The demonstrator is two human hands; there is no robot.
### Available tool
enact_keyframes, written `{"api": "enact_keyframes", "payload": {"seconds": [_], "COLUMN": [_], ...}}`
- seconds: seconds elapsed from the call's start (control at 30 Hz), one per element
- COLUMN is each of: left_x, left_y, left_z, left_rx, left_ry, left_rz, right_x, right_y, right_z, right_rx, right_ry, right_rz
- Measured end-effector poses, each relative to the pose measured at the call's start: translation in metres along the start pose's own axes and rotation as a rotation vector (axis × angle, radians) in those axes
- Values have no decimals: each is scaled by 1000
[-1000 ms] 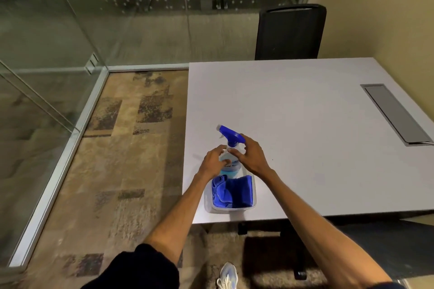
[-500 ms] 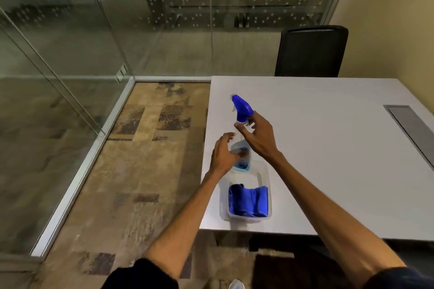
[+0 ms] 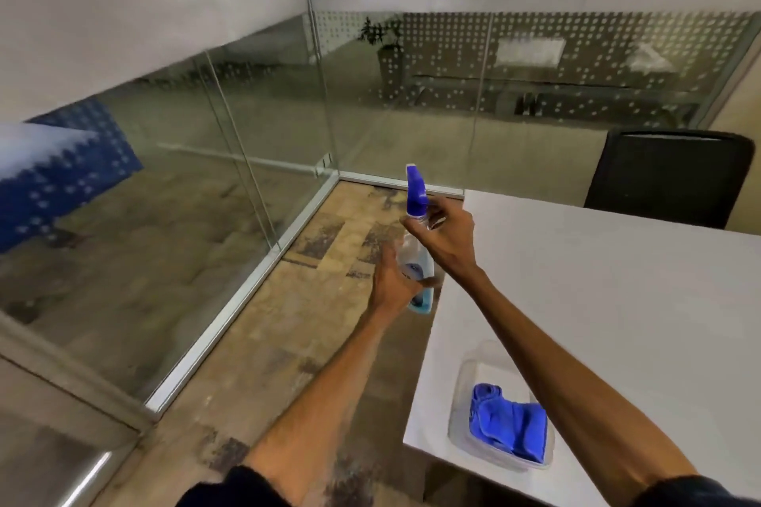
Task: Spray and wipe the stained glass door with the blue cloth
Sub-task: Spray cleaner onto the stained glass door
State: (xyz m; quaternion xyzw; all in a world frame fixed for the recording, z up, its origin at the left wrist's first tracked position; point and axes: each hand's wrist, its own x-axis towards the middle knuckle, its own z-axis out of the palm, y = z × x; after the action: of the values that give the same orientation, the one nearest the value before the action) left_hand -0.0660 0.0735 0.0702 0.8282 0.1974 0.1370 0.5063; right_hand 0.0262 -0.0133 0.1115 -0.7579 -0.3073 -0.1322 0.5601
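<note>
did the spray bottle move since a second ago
Yes: the spray bottle is lifted out of the clear container, now held left of the table edge.

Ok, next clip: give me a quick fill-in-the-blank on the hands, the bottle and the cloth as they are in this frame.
1. The spray bottle is held in ___ hands: the left hand round its body, the right hand at its neck.
2. The blue cloth lies in the clear container, touched by ___ hand.
3. The chair behind the white table is ___.

Missing words: both; neither; black.
</note>
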Motion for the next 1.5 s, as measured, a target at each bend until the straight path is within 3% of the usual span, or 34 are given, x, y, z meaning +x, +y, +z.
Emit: {"api": "enact_keyframes", "payload": {"seconds": [0.43, 0.93, 1.5], "left_x": [4, -71, -171], "left_y": [-92, -174, -197], "left_z": [-206, -456, -639], "left_rx": [-93, -12, -26], "left_ry": [315, 641, 1018], "left_rz": [-33, -72, -66], "right_x": [24, -18, -68], "right_y": [-110, -299, -498], "right_z": [205, 437, 590], "right_rx": [129, 352, 452], "right_ry": [-98, -342, -612], "right_rz": [-23, -113, -367]}}
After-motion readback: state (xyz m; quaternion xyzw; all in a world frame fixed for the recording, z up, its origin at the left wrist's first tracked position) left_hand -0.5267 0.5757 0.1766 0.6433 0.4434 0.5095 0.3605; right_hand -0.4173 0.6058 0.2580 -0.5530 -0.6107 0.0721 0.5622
